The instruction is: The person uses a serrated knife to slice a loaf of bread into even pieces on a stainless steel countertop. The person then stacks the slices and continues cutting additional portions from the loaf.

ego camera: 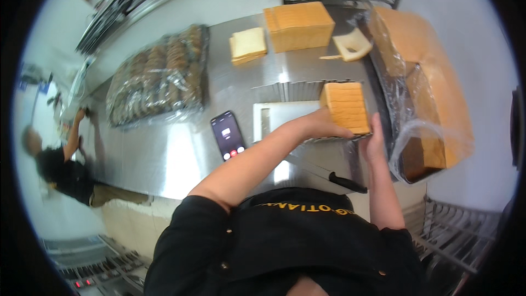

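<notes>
A block of sliced bread (347, 107) with a golden crust stands on edge at the right end of a white slicing guide (287, 111) with upright metal slats. My left hand (326, 125) grips the block's left and near sides. Against its right end rests my right hand (373, 139), so the bread is held between both palms; some fingers are hidden behind it. Closer to my body lies a bread knife, its black handle (347, 183) pointing right and its blade partly covered by my left arm.
Behind the guide are a large loaf (300, 26), a stack of slices (248, 47) and a holed bread piece (353, 45). Bagged loaves (435, 70) line the right side. Leftward lie a phone (227, 133) and bagged brown bread (160, 76). A person (68, 172) stands far left.
</notes>
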A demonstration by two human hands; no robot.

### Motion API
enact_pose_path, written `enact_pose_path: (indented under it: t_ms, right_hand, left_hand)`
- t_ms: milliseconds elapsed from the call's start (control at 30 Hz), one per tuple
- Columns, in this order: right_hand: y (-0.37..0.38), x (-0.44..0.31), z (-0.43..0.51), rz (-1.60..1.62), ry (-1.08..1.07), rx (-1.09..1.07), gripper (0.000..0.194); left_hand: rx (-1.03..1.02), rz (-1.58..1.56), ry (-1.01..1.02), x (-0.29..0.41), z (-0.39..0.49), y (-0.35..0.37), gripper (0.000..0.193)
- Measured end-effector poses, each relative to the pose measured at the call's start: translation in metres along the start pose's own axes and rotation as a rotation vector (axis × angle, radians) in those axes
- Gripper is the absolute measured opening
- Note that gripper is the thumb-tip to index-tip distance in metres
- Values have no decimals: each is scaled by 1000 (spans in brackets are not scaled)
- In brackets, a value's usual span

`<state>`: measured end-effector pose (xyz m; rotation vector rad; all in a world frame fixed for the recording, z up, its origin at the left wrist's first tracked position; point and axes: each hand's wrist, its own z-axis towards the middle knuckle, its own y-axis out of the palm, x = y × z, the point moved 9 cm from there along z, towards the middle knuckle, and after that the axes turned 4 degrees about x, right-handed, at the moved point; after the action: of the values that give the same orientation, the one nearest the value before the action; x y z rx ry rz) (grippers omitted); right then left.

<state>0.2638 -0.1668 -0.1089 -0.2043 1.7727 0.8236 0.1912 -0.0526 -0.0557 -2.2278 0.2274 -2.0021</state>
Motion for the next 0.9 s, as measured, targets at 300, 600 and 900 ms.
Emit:
enact_pose_path:
  t_ms: [300,600,900]
  right_hand:
    - [-55,-21,-27,-574,-154,298,61]
    - [-8,-8,-153,-1436,-313,-44,35]
    - [2,-12,-176,-1546,-361,-64,31]
  left_hand:
    - [219,647,-298,13,-32,-14,127]
    - [238,519,-314,3,-29,-10,105]
    - [285,522,-399,-5,-15,-13,112]
